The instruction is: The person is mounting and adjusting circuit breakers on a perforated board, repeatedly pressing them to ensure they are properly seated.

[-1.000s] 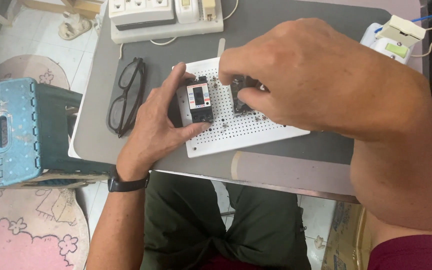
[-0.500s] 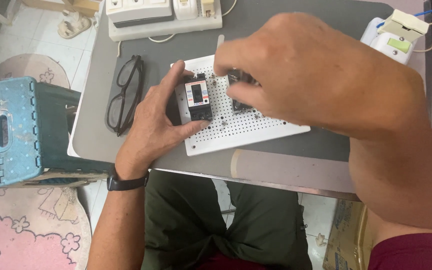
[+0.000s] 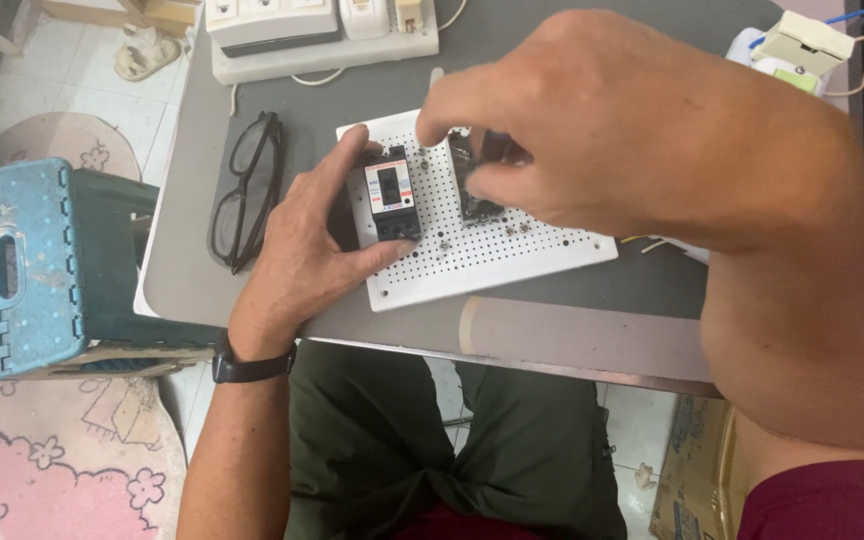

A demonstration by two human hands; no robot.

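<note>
Grey surface (image 3: 372, 90) carries a white perforated board (image 3: 512, 260), with black glasses (image 3: 242, 190) lying just beyond the left hand's knuckles. That left hand (image 3: 312, 250) wraps thumb and fingers around a small black breaker (image 3: 392, 200) standing on the board. Just beside it, the right hand (image 3: 632, 130) pinches a second dark module (image 3: 474, 185) on the board, fingers narrow and closed on it. A blue stool (image 3: 12, 270) stands well off past the left wrist.

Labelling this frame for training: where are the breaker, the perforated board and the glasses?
breaker (image 3: 392, 198), head view, its front face.
perforated board (image 3: 512, 255), head view, bare lower part.
glasses (image 3: 242, 190), head view, the frame.
</note>
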